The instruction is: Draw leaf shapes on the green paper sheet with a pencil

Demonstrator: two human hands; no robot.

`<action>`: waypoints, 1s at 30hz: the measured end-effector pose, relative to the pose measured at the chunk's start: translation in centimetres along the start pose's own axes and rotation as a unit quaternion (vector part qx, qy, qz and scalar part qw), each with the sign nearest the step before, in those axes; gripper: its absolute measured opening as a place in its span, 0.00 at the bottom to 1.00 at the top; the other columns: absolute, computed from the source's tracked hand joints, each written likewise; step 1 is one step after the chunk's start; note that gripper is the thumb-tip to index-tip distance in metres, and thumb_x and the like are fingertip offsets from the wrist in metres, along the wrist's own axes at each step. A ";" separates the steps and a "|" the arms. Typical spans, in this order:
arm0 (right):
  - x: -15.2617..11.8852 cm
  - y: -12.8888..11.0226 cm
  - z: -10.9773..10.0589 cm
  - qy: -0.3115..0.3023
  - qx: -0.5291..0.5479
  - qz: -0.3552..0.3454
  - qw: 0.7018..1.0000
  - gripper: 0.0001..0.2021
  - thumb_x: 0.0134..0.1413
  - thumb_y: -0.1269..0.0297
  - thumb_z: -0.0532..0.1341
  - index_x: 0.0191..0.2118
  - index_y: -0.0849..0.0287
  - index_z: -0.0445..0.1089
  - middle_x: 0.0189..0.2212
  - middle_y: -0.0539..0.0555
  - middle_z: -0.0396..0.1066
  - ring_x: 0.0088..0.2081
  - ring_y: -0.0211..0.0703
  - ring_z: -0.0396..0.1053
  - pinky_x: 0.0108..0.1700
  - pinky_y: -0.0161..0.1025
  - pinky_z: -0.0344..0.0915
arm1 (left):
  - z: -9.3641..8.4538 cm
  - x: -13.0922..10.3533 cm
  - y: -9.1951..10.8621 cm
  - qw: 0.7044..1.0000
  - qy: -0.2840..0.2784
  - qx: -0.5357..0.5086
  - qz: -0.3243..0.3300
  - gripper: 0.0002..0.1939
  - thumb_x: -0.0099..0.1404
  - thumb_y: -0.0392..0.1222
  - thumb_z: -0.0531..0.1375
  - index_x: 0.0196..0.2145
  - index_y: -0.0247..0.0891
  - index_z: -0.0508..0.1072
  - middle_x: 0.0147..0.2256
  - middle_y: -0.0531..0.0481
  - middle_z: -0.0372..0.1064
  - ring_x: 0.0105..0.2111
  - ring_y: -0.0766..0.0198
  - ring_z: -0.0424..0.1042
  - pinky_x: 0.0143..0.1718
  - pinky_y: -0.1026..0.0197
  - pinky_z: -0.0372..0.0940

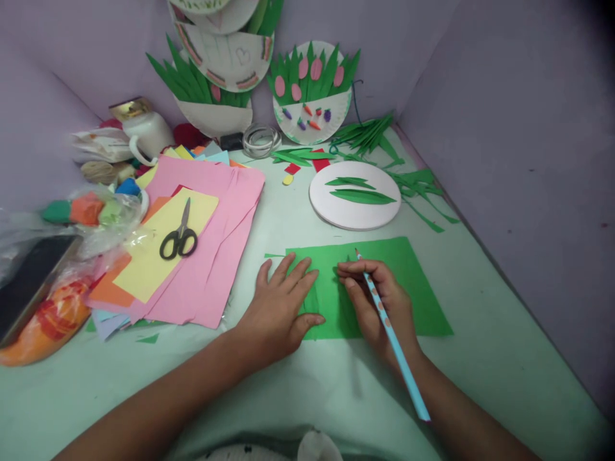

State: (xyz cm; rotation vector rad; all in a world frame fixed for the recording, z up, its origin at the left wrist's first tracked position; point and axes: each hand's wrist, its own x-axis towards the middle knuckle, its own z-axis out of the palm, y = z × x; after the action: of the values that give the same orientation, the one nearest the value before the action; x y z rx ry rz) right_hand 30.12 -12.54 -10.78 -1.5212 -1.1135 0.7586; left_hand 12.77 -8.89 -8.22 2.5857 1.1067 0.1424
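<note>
A rectangular sheet of green paper [423, 294] lies in front of me, with faint pencil lines near its left part. My left hand [283, 307] rests on its left side, fingers spread, partly on the table. In my right hand [384, 301] is a light blue pencil with orange dots [396, 349], held loosely between thumb and fingers. Its tip points away from me, up off the paper, while my fingertips are over the sheet. Beyond the sheet, a white oval plate [355, 221] bears two green paper leaves [362, 196].
Black-handled scissors [179, 240] lie on yellow paper [139, 275] atop pink sheets [225, 256] at left. Decorated paper plates [312, 112] lean on the back wall. Green scraps [427, 186] lie at right. A white mug [148, 131] and plastic-bagged items [62, 314] stand left.
</note>
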 end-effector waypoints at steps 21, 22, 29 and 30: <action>0.0 -0.3 0.0 -0.003 -0.001 -0.001 1.000 0.04 0.54 0.63 0.58 0.37 0.54 0.66 0.35 0.53 0.75 0.38 0.46 0.75 0.40 0.45 0.71 | -1.2 0.7 -0.5 0.998 -0.062 0.017 0.027 0.26 0.66 0.43 0.57 0.59 0.33 0.61 0.62 0.38 0.53 0.64 0.41 0.44 0.58 0.27 0.41; 0.0 -0.3 0.0 -0.003 -0.004 0.001 1.000 0.04 0.54 0.63 0.58 0.37 0.54 0.66 0.35 0.53 0.75 0.38 0.46 0.75 0.40 0.45 0.71 | -1.2 0.7 -0.4 0.998 -0.063 0.017 0.027 0.26 0.66 0.43 0.57 0.59 0.33 0.61 0.62 0.38 0.53 0.64 0.41 0.44 0.58 0.27 0.41; 0.1 -0.4 0.0 -0.002 -0.008 0.003 1.000 0.05 0.54 0.63 0.58 0.37 0.54 0.66 0.35 0.53 0.75 0.38 0.46 0.75 0.40 0.45 0.71 | -0.5 1.0 -0.6 0.999 -0.023 0.035 0.006 0.25 0.68 0.45 0.54 0.59 0.33 0.61 0.62 0.38 0.54 0.64 0.41 0.45 0.57 0.26 0.39; 0.0 -0.3 0.1 -0.003 -0.006 0.001 1.000 0.05 0.55 0.63 0.58 0.38 0.54 0.66 0.34 0.53 0.75 0.38 0.46 0.75 0.39 0.44 0.71 | -0.4 1.1 -0.6 0.999 -0.019 0.036 0.003 0.24 0.68 0.45 0.54 0.59 0.33 0.61 0.62 0.38 0.54 0.64 0.41 0.46 0.57 0.27 0.39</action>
State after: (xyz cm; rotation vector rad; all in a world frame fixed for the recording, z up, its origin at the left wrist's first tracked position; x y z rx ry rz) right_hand 30.00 -12.49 -10.48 -1.5314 -1.1220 0.7597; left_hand 13.01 -7.62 -8.12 2.6439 1.1101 0.0552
